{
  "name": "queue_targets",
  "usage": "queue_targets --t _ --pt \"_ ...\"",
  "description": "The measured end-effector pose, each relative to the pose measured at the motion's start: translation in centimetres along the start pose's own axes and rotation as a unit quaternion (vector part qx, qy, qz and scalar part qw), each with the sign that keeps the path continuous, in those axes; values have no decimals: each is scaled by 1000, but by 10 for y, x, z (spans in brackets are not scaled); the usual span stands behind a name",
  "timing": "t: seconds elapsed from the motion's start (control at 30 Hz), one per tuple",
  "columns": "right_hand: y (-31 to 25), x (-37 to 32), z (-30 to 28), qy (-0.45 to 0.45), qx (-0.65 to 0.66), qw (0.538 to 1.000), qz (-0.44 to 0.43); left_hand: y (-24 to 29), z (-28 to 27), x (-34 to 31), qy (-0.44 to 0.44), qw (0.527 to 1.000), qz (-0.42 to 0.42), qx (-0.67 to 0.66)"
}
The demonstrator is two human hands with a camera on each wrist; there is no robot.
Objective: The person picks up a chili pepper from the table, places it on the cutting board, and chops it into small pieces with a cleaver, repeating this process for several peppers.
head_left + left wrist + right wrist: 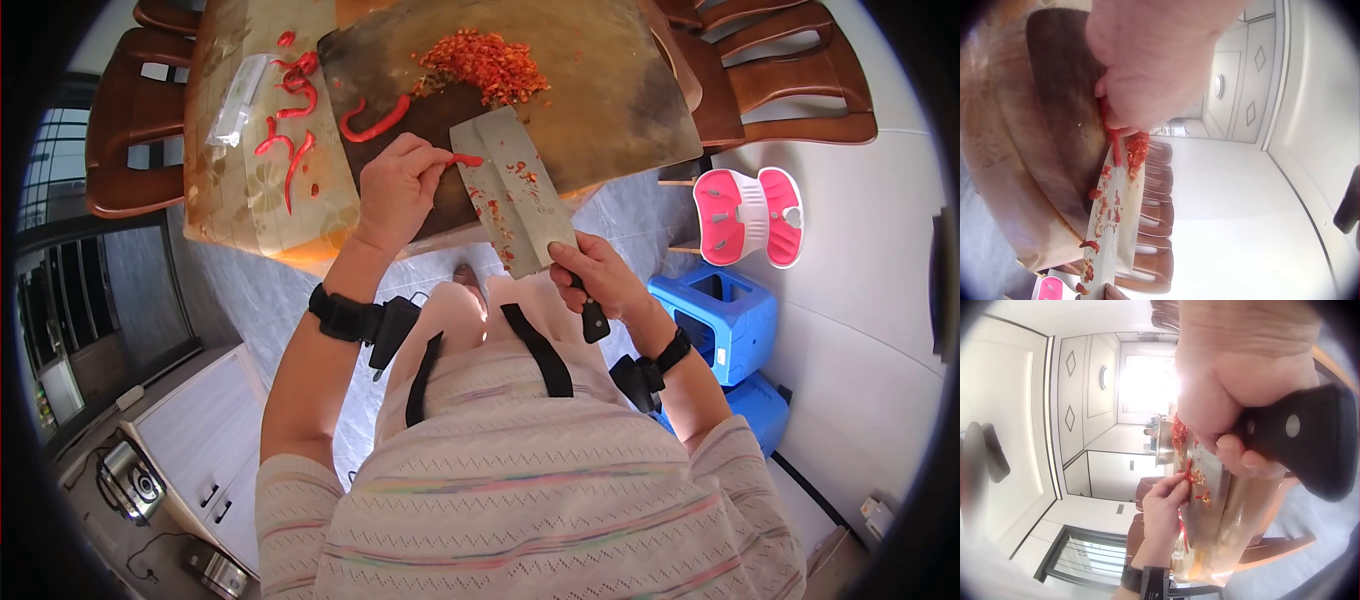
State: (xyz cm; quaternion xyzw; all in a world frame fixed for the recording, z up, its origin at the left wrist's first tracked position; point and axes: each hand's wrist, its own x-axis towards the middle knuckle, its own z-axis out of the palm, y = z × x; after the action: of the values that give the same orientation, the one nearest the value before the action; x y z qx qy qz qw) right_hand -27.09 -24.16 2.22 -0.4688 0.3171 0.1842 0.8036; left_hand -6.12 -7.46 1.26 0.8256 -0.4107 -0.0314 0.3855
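The right hand (598, 275) grips the black handle (595, 322) of a wide cleaver (512, 190), whose flat blade carries bits of chopped red pepper. Between thumb and fingers the left hand (400, 188) pinches a red pepper piece (467, 159), its end over the blade in the head view. A curved whole pepper (376, 122) lies on the dark cutting board (620, 110), with a heap of chopped pepper (487, 66) behind the blade. In the left wrist view the pepper (1116, 147) hangs from the fingertips beside the blade (1107, 231).
Several whole red peppers (298, 98) and a clear plastic packet (238, 98) lie on the patterned tablecloth (235, 205) left of the board. Brown chairs (790, 80) flank the table. Blue stools (735, 320) and a pink-and-white seat (748, 217) stand at the right.
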Motion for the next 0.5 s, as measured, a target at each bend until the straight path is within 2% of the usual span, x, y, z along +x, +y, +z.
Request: queue_targets --t 0.2,0.3,0.37,0.5 --pt "4 4 2 -4 30 1000 -2 1 -4 -1 -3 1000 7 -7" --pt "5 4 0 -3 26 1000 0 0 -9 -6 28 998 41 40" --pt "5 5 0 -6 19 1000 -7 -9 -8 -9 62 990 102 73" --pt "3 4 -6 -13 19 1000 11 -12 -9 -6 44 993 87 72"
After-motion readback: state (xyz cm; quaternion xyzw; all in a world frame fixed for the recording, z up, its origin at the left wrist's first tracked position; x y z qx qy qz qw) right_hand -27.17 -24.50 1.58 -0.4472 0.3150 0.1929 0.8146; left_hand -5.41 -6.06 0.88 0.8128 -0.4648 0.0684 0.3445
